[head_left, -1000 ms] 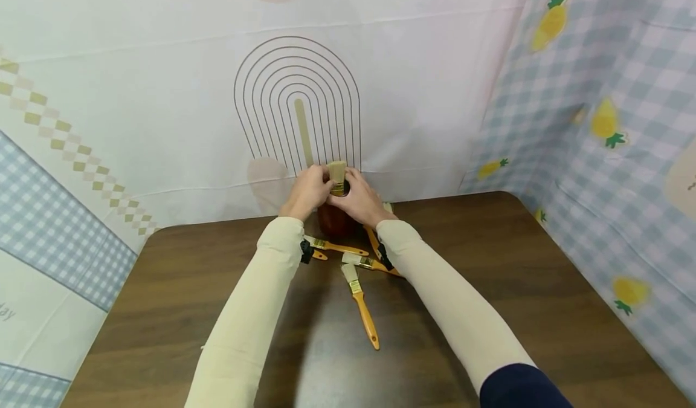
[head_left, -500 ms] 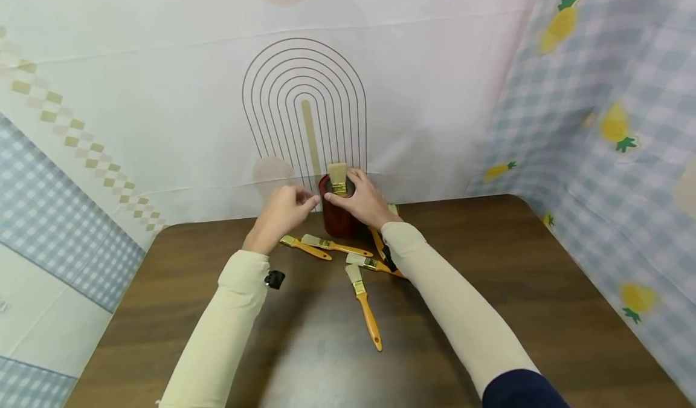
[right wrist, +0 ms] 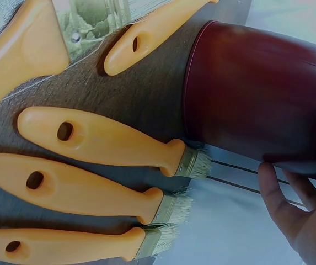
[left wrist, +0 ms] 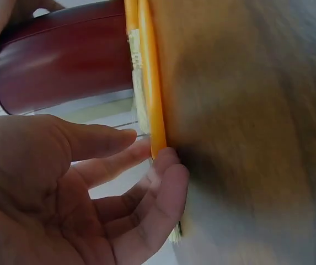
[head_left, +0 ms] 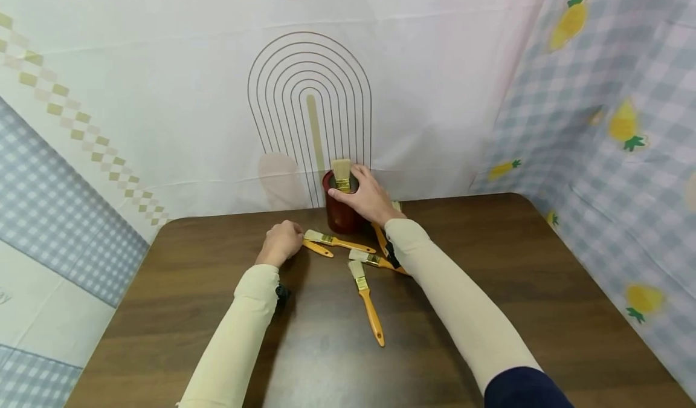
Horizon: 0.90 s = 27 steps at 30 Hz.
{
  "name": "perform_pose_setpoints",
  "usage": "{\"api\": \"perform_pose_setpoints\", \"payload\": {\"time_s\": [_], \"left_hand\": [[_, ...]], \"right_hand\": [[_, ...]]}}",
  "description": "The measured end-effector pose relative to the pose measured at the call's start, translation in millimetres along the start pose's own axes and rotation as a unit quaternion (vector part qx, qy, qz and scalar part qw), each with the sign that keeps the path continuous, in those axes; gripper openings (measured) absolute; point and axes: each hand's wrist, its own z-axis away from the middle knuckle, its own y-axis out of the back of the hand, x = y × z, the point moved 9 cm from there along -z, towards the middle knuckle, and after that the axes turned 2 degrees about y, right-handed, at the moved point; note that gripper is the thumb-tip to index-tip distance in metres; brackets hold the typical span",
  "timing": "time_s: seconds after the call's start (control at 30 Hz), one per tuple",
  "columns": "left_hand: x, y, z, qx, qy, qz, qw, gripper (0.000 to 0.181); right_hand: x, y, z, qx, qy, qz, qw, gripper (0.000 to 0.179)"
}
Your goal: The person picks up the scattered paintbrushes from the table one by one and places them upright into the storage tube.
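Note:
A dark red cylindrical holder (head_left: 341, 216) stands upright at the table's back edge, a paintbrush (head_left: 342, 172) in it with bristles up. My right hand (head_left: 365, 197) grips the holder's rim, thumb at the front and fingers behind. To the left, my left hand (head_left: 281, 242) is low at the table, beside a paintbrush (head_left: 318, 249) with an orange handle. In the left wrist view its fingertips (left wrist: 170, 160) meet that brush (left wrist: 155, 99), while the thumb stays apart from it. The hand covers that brush's bristle end in the head view.
Another paintbrush (head_left: 350, 245) lies just before the holder. Two more, a middle brush (head_left: 375, 259) and a front brush (head_left: 370, 311), lie nearer me. One brush (head_left: 380, 239) is partly behind my right wrist. A patterned cloth wall (head_left: 435, 93) rises directly behind the table (head_left: 462, 263).
My left hand has let go of the brush in the holder, then moved left and down to a brush on the table. My right hand stays at the holder.

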Motion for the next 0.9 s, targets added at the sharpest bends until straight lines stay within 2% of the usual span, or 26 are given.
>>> {"api": "perform_pose_setpoints", "payload": {"time_s": [0.1, 0.2, 0.27, 0.33, 0.43, 0.53, 0.63, 0.73, 0.83, 0.9], "left_hand": [[1.9, 0.9, 8.1, 0.008, -0.019, -0.039, 0.999, 0.028], [0.2, -0.9, 18.9, -0.003, -0.018, -0.063, 0.9978, 0.029], [-1.4, -0.2, 24.4, 0.002, -0.018, -0.077, 0.9969, 0.029], [-2.4, 3.7, 28.3, 0.024, -0.017, -0.071, 0.997, 0.023], [-4.2, 12.3, 28.0, 0.077, -0.017, -0.058, 0.9952, 0.018], [-10.4, 17.6, 21.6, 0.107, -0.001, -0.048, 0.9931, 0.029], [-19.7, 15.6, 12.5, 0.099, 0.017, -0.05, 0.9937, 0.038], [-26.4, 12.3, 6.3, 0.073, 0.024, -0.056, 0.9955, 0.032], [-26.9, 12.5, 6.0, 0.051, 0.021, -0.053, 0.9971, 0.023], [-25.1, 16.6, 9.2, 0.048, 0.019, -0.049, 0.9975, 0.02]], "right_hand": [[-1.5, -0.1, -0.6, -0.001, -0.001, 0.001, 1.0, 0.109], [-3.1, -0.9, -1.5, -0.001, 0.004, 0.002, 1.0, 0.109], [-3.3, -1.7, -2.1, -0.003, 0.006, 0.0, 1.0, 0.11], [-2.6, -1.8, -2.2, -0.002, 0.006, -0.004, 1.0, 0.11], [-1.1, -1.1, -2.2, 0.001, 0.004, -0.004, 1.0, 0.109], [-2.3, -0.3, -2.1, 0.001, 0.007, 0.001, 1.0, 0.109], [-2.9, -3.5, -0.6, -0.008, 0.006, 0.004, 0.9999, 0.11], [-3.5, -5.6, 1.1, -0.011, 0.006, -0.002, 0.9999, 0.109], [-3.3, -4.5, 1.4, -0.006, 0.006, -0.006, 0.9999, 0.108], [-3.7, -2.7, 1.0, -0.003, 0.008, -0.006, 1.0, 0.108]]}}
